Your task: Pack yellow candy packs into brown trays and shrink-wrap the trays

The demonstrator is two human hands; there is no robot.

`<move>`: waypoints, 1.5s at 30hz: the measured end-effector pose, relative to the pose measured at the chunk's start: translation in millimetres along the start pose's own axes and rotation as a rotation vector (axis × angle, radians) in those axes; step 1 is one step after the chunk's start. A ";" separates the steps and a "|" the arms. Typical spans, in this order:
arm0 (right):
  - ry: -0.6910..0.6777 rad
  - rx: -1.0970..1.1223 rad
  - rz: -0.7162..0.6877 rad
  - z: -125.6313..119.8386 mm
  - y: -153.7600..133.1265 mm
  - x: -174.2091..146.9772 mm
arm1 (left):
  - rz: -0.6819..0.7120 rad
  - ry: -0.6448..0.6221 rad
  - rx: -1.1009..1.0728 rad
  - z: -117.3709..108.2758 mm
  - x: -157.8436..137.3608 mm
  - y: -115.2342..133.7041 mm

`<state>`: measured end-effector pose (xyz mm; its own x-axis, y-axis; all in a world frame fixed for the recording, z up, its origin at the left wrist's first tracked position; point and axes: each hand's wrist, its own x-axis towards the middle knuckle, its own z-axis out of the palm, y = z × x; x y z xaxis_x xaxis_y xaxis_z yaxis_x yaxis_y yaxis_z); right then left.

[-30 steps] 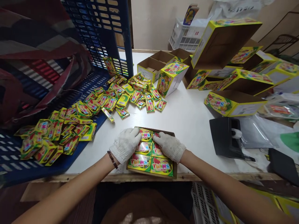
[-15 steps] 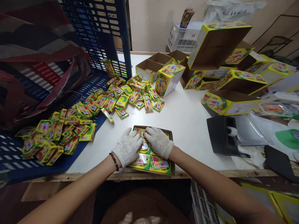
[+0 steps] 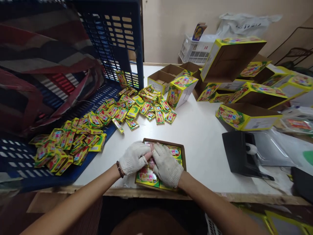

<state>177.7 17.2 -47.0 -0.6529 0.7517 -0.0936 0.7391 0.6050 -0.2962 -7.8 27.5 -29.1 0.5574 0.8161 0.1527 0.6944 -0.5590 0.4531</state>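
An open cardboard display box (image 3: 184,160) lies near the table's front edge, filled with small yellow-green TWINS boxes (image 3: 146,176) lying face up. My left hand (image 3: 135,158), in a white knit glove, reaches over its left side with thumb and fingers closed around a small TWINS box. My right hand (image 3: 167,164), gloved too, lies across the middle, its fingers bent down on the same spot and meeting the left fingertips. Bare fingertips poke out of the gloves. Much of the gripped box is hidden beneath the fingers.
Loose TWINS boxes (image 3: 122,112) spill from a tipped blue crate (image 3: 85,166) at left. Several empty display boxes (image 3: 249,117) stand at the back right. A black tape dispenser (image 3: 237,153) sits at right. A white crate (image 3: 194,50) stands behind the table.
My hands have drawn together, the fingers going from lying flatter on the packed boxes to closing at one spot. The right hand has shifted toward the middle. The view has tilted slightly.
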 end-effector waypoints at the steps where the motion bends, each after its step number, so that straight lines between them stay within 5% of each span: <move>1: -0.025 0.011 0.004 4.0 -1.7 0.8 | -0.054 0.122 -0.052 -4.6 -0.6 -7.7; 4: -0.114 0.015 0.010 15.5 -1.9 2.6 | -0.338 0.334 0.012 -21.1 11.3 -39.4; 8: -0.119 0.011 -0.007 24.3 3.7 2.6 | -0.642 0.239 0.216 -35.5 58.8 -89.9; 15: -0.004 0.049 -0.027 17.6 6.8 2.1 | -0.687 0.166 0.253 -40.7 113.9 -136.3; 19: 0.191 0.261 0.002 14.6 16.5 2.2 | -0.698 0.240 0.141 -49.3 95.7 -133.1; 23: 0.529 0.687 0.391 1.2 12.2 3.4 | -0.557 0.455 -0.420 -33.8 49.5 -72.3; 26: 0.484 0.932 0.444 -18.5 -5.7 1.6 | -0.403 0.341 -0.771 -9.2 13.3 -10.7; 28: 0.436 0.948 0.454 -29.0 -14.8 -5.6 | -0.298 0.192 -0.811 -0.9 -0.3 6.9; 32: 0.224 0.779 0.492 -34.2 -12.0 -26.8 | -0.276 0.234 -0.218 -24.9 -5.2 -41.2; 36: -0.093 0.563 0.286 -19.1 -10.3 -33.1 | -0.392 0.056 0.301 -55.0 -3.4 -118.6; 40: -0.033 0.408 0.248 3.1 -31.9 -23.9 | -0.397 0.077 0.289 -55.0 -16.0 -133.8; 45: 0.064 0.234 0.242 15.6 -53.8 -20.9 | -0.288 0.467 -0.239 -37.4 -45.6 -89.8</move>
<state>149.0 -35.2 -44.0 -0.4459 0.8856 -0.1301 0.8085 0.3361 -0.4832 -112.6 46.0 -43.9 0.0652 0.9382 0.3400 0.6356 -0.3017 0.7106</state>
